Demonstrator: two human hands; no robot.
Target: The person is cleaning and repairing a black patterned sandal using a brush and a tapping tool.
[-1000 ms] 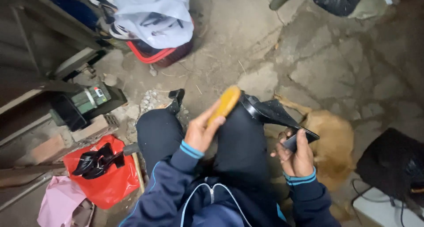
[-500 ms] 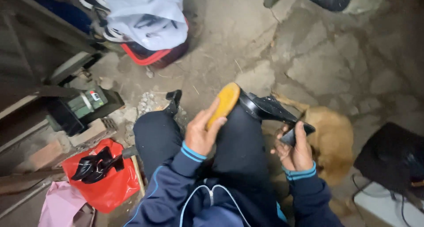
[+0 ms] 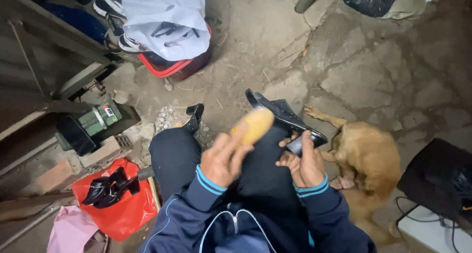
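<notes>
I sit with dark trousers over a cracked concrete floor. My left hand (image 3: 222, 159) grips a yellow oblong brush (image 3: 253, 126), held just left of a black shoe. My right hand (image 3: 305, 159) holds that black shoe (image 3: 282, 116) by its heel end, sole turned up and toe pointing away to the upper left. The brush's tip sits close to the shoe's side; I cannot tell if they touch.
A tan dog (image 3: 366, 164) lies right of my knee. A red bag (image 3: 115, 208) with black heeled shoes (image 3: 109, 188) lies at the left, near a brick (image 3: 105, 149). A red basket (image 3: 169, 66) with sneakers under white plastic stands behind. A black bag (image 3: 437, 177) is at the right.
The brush has slid down and left along the shoe, and the shoe has tilted so more of its sole faces up. The view has shifted slightly.
</notes>
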